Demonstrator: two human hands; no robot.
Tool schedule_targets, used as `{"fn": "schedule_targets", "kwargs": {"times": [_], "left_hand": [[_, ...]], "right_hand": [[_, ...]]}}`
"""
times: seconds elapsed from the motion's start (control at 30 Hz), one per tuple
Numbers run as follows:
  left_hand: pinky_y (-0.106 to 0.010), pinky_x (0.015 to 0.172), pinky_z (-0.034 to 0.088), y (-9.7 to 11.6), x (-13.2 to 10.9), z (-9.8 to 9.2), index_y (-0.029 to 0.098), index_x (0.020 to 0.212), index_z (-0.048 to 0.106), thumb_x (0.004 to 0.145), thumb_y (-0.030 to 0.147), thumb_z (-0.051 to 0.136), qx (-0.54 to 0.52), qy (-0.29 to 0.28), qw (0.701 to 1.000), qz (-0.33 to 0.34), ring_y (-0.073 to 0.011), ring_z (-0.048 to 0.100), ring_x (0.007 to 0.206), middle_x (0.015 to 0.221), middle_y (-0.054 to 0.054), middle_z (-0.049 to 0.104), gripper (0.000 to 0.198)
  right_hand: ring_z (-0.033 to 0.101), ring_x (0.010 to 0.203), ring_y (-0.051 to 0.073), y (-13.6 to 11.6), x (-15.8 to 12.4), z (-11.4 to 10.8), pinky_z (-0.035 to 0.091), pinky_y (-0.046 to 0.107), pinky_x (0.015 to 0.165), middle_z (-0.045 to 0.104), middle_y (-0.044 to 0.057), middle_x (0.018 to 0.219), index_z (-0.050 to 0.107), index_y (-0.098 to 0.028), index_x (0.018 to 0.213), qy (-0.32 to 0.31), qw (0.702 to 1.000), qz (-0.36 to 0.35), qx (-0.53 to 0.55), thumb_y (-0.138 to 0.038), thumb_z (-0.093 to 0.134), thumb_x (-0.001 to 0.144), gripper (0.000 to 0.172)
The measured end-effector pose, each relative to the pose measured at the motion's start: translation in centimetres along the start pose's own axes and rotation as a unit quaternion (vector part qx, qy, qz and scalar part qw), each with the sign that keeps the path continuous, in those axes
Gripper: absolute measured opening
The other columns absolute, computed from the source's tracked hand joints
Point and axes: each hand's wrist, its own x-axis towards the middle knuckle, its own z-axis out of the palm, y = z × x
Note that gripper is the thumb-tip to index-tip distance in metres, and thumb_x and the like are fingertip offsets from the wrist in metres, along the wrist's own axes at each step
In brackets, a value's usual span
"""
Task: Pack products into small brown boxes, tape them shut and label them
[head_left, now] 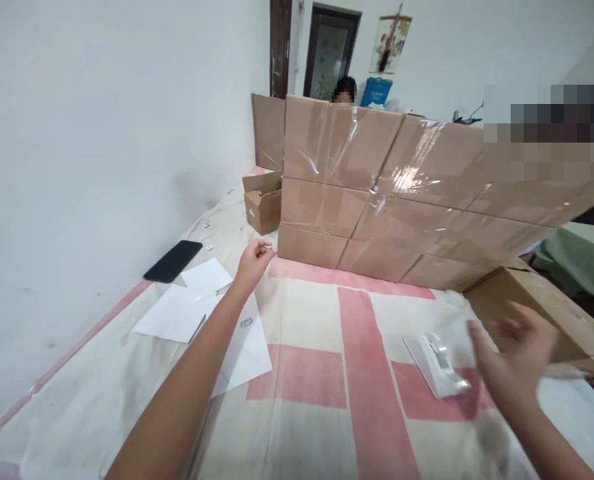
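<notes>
My left hand (255,260) reaches forward over the cloth-covered table (307,320), close to the bottom of a cardboard box wall (377,193). Its fingertips are pinched together; whatever is in them is too small to make out. Below my left forearm lie white paper sheets (177,313), and a paper clip (247,323) rests on one of them. My right hand (519,347) hovers at the right, blurred, with fingers apart and nothing in it. Just left of it a white stapler-like device (437,365) lies on the cloth.
A black phone (173,261) lies by the white wall at left. A small open carton (263,203) stands at the far left of the box wall. Another cardboard box (541,307) sits at right. A person's head (345,88) shows behind the boxes.
</notes>
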Motion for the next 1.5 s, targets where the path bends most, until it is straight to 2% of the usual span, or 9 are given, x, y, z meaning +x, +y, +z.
{"fn": "schedule_targets", "kwargs": {"times": [0.13,0.3,0.43,0.57,0.7,0.87,1.1,1.27,1.5], "left_hand": [[-0.035,0.09,0.05,-2.5,5.2,-2.6,0.016,0.126,0.051,0.074,0.036,0.076,0.059,0.081,0.994,-0.049,-0.0209,0.064,0.099,0.116,-0.01,0.063,0.061],[-0.049,0.123,0.028,-4.4,13.9,-0.2,0.019,0.155,0.022,0.06,0.035,0.092,0.103,0.109,0.986,-0.072,-0.0371,0.029,0.153,0.163,-0.023,0.029,0.119],[-0.054,0.125,0.022,-5.5,19.6,2.0,0.019,0.161,0.005,0.065,0.039,0.091,0.11,0.097,0.985,-0.091,-0.0407,0.013,0.159,0.168,-0.026,0.017,0.131],[-0.055,0.123,0.024,-5.8,21.7,1.0,0.023,0.163,0.005,0.065,0.034,0.09,0.129,0.073,0.986,-0.073,-0.04,0.025,0.154,0.163,-0.022,0.027,0.13],[-0.059,0.121,0.028,-4.7,20.2,-3.2,0.026,0.163,0.01,0.06,0.03,0.09,0.201,0.133,0.971,0.002,-0.0423,0.028,0.15,0.157,-0.02,0.031,0.13],[-0.057,0.125,0.022,-2.7,13.8,-11.2,0.019,0.162,0.009,0.063,0.039,0.089,0.214,0.272,0.935,0.079,-0.0398,0.029,0.149,0.158,-0.02,0.031,0.129],[-0.063,0.121,0.025,-2.0,7.0,-16.7,0.02,0.161,0.014,0.062,0.037,0.091,0.276,0.322,0.906,-0.002,-0.0438,0.032,0.144,0.148,-0.023,0.036,0.126],[-0.061,0.118,0.029,-3.7,7.4,-15.2,0.016,0.161,0.013,0.066,0.04,0.088,0.289,0.298,0.908,-0.057,-0.0438,0.035,0.139,0.141,-0.022,0.037,0.123],[-0.06,0.11,0.039,-5.6,6.5,-15.9,0.008,0.159,0.014,0.07,0.047,0.084,0.391,0.253,0.884,-0.032,-0.0455,0.04,0.134,0.14,-0.027,0.04,0.12]], "right_hand": [[0.068,0.09,0.026,-11.8,-3.6,11.2,0.055,0.045,0.08,0.07,0.011,0.1,0.063,-0.024,0.106,-0.265,0.934,-0.167,0.172,-0.037,0.058,0.093,0.019],[0.067,0.087,0.023,-21.5,-11.7,22.6,0.052,0.039,0.083,0.073,0.008,0.096,0.064,-0.021,0.101,-0.476,0.835,-0.123,0.247,-0.027,0.055,0.094,0.013],[0.063,0.086,0.023,-22.5,-14.5,25.3,0.049,0.04,0.083,0.067,0.006,0.088,0.063,-0.02,0.099,-0.513,0.82,-0.082,0.242,-0.025,0.055,0.092,0.012],[0.061,0.079,0.019,-21.2,-14.1,25.5,0.049,0.034,0.076,0.066,0.003,0.085,0.063,-0.021,0.099,-0.531,0.797,0.005,0.289,-0.026,0.051,0.093,0.014],[0.06,0.077,0.018,-21.1,-13.8,25.8,0.048,0.033,0.076,0.066,0.003,0.084,0.063,-0.021,0.101,-0.545,0.789,0.024,0.282,-0.027,0.052,0.092,0.015],[0.06,0.077,0.018,-21.4,-13.9,25.7,0.048,0.032,0.074,0.066,0.003,0.083,0.064,-0.021,0.1,-0.545,0.793,0.019,0.272,-0.03,0.051,0.093,0.017],[0.062,0.068,0.018,-24.8,-11.1,27.8,0.048,0.03,0.065,0.068,0.001,0.076,0.063,-0.021,0.093,-0.559,0.796,-0.042,0.228,-0.027,0.052,0.09,0.013],[0.063,0.1,0.023,-34.6,-3.6,37.1,0.05,0.037,0.094,0.069,0.008,0.107,0.061,-0.02,0.106,-0.475,0.851,-0.151,0.167,-0.026,0.059,0.087,0.02],[0.039,0.14,0.038,-43.2,6.8,53.5,0.036,0.055,0.112,0.039,0.032,0.149,0.043,-0.003,0.141,-0.357,0.934,0.02,-0.014,-0.018,0.05,0.09,0.053]]}}
